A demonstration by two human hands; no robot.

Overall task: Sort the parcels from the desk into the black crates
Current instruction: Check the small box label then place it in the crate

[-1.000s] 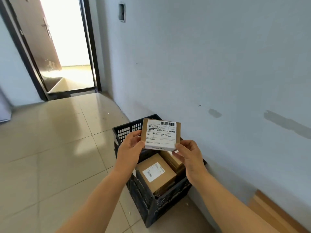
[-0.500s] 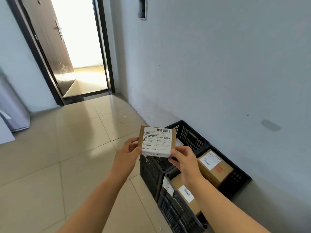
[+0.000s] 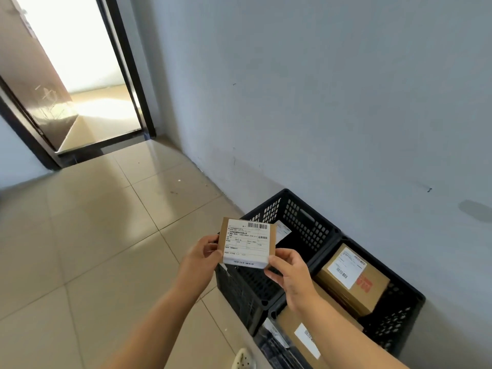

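View: head camera, looking down along both forearms.
Held parcel: small flat cardboard parcel [image 3: 246, 242], white shipping label facing up, carried in the air above the near-left rim of the far crate.
Left hand [image 3: 202, 258]: fingers curled round the parcel's left edge, thumb on top.
Right hand [image 3: 291, 275]: fingers pinching the parcel's lower right corner from below and beside.
Far crate [image 3: 306, 225]: black lattice crate against the wall; a white-labelled item lies inside, mostly hidden behind the held parcel.
Middle crate [image 3: 399, 312]: touching the far crate on its near-right side; holds a brown box [image 3: 354, 280] with a white label and red print.
Near crate [image 3: 269, 344]: only a corner shows, with a labelled brown box [image 3: 300, 331] in it.
Key relation: parcel's long axis runs left to right between the hands; the far crate's opening lies directly below and just right, nearer the right hand.
Judgement: label is being read; lowering into a crate comes next.
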